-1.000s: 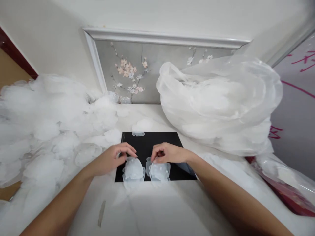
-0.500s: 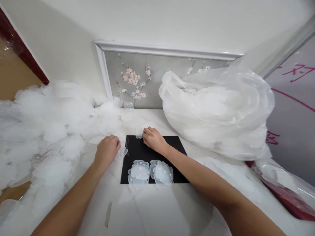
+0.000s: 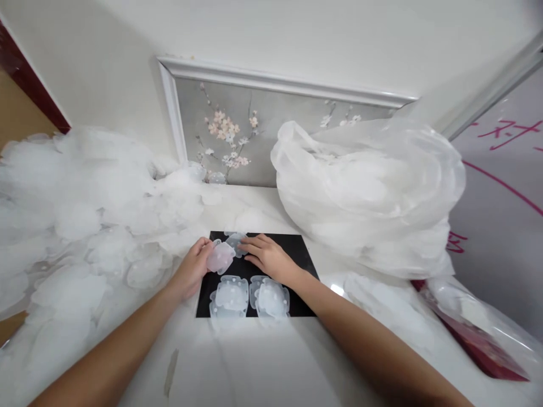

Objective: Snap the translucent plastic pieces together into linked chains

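Observation:
A black mat (image 3: 304,261) lies on the white table. Two translucent white plastic pieces sit side by side at its near edge, the left piece (image 3: 230,295) and the right piece (image 3: 271,298). My left hand (image 3: 192,268) is closed on a rounded translucent piece (image 3: 219,257), held tilted above the mat's left part. My right hand (image 3: 266,255) rests with fingers stretched flat, its fingertips on another translucent piece (image 3: 235,241) at the mat's far edge.
A large heap of translucent white pieces (image 3: 80,209) covers the table's left side. A bulging clear plastic bag (image 3: 369,192) full of similar pieces stands at the right. A framed flower picture (image 3: 237,130) leans on the wall behind. Red packaging (image 3: 475,345) lies at far right.
My left hand has lifted a piece from the heap's edge over the mat. My right hand has slid a piece from the far edge onto the mat.

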`<state>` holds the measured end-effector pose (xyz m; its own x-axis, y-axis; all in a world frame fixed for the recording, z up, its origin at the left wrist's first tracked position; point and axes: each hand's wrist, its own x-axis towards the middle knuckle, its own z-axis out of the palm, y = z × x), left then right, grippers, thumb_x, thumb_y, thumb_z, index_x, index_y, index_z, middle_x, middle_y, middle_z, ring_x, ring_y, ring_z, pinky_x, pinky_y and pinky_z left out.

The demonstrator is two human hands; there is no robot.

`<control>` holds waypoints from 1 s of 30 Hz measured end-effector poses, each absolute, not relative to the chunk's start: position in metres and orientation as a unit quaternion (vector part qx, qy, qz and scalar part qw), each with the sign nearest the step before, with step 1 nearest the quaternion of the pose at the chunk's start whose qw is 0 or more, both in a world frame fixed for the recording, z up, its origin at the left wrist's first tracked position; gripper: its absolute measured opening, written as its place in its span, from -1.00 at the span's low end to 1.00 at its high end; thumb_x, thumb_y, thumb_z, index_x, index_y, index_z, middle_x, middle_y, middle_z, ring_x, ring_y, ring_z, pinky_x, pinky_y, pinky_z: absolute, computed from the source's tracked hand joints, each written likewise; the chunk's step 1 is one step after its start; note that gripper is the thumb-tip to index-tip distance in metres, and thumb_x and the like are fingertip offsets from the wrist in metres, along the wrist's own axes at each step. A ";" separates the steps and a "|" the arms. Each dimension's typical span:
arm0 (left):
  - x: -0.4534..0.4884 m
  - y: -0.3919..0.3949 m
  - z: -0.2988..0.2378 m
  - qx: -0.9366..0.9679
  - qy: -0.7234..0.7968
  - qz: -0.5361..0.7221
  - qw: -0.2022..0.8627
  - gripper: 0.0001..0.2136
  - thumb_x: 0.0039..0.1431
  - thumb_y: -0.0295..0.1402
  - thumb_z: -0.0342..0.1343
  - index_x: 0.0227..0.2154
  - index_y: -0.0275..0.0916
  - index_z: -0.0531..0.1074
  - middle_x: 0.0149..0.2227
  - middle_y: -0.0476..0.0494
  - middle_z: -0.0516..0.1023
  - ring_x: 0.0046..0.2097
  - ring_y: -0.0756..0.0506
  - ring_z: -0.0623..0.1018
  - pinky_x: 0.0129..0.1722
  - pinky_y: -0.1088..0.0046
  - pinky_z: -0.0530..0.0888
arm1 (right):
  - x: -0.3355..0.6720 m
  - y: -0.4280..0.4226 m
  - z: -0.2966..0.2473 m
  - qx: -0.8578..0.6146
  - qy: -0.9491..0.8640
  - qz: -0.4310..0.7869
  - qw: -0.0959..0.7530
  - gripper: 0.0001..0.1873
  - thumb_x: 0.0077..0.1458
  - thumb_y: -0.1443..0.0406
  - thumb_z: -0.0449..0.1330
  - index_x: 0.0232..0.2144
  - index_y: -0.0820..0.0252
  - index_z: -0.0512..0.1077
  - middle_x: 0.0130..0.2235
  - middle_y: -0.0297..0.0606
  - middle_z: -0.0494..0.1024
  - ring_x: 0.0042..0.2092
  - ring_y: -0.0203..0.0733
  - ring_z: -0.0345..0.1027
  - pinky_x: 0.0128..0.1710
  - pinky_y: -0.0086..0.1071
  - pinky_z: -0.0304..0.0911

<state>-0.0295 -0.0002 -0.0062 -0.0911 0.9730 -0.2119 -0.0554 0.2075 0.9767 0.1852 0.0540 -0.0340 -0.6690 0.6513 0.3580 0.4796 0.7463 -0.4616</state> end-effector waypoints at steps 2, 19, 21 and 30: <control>-0.029 -0.002 -0.003 0.392 0.527 0.447 0.607 -0.71 0.08 -0.10 0.19 -0.43 -0.19 0.27 -0.44 0.04 0.45 -0.34 -0.06 0.53 -0.27 0.39 0.48 | 0.180 0.057 -0.037 -0.305 -0.922 0.089 0.221 -0.78 0.21 0.40 0.10 -0.14 0.15 0.50 -0.01 -0.08 0.54 -0.06 -0.04 0.37 -0.03 -0.14 0.26; -0.031 0.002 0.008 0.247 0.478 0.452 0.712 -0.79 0.30 -0.27 0.02 -0.21 -0.31 0.44 -0.15 -0.28 0.62 -0.06 -0.22 0.61 0.02 0.17 0.51 | 0.199 0.060 -0.034 -0.357 -0.407 0.747 0.385 -0.52 -0.19 0.01 0.42 -0.37 0.15 0.34 -0.45 -0.40 0.46 -0.45 -0.31 0.37 -0.38 -0.34 0.38; -0.031 0.003 0.009 0.238 0.476 0.454 0.714 -0.79 0.32 -0.28 -0.01 -0.20 -0.31 0.44 -0.12 -0.29 0.62 -0.06 -0.21 0.61 0.02 0.19 0.50 | 0.200 0.061 -0.034 -0.350 -0.389 0.758 0.389 -0.51 -0.22 0.03 0.45 -0.36 0.16 0.36 -0.44 -0.41 0.48 -0.44 -0.32 0.40 -0.35 -0.35 0.41; -0.032 0.005 0.008 0.224 0.477 0.442 0.726 -0.71 0.33 -0.22 -0.05 -0.09 -0.30 0.43 -0.12 -0.31 0.62 -0.03 -0.22 0.61 0.05 0.19 0.48 | 0.205 0.062 -0.032 -0.343 -0.392 0.769 0.370 -0.57 -0.04 -0.01 0.34 -0.29 0.19 0.44 -0.40 -0.28 0.57 -0.35 -0.26 0.50 -0.27 -0.36 0.41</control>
<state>-0.0323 0.0046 0.0077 0.1547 0.8551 -0.4949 -0.4284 0.5094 0.7463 0.2047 0.0622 -0.0319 -0.4906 0.8385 -0.2372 -0.2999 -0.4181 -0.8575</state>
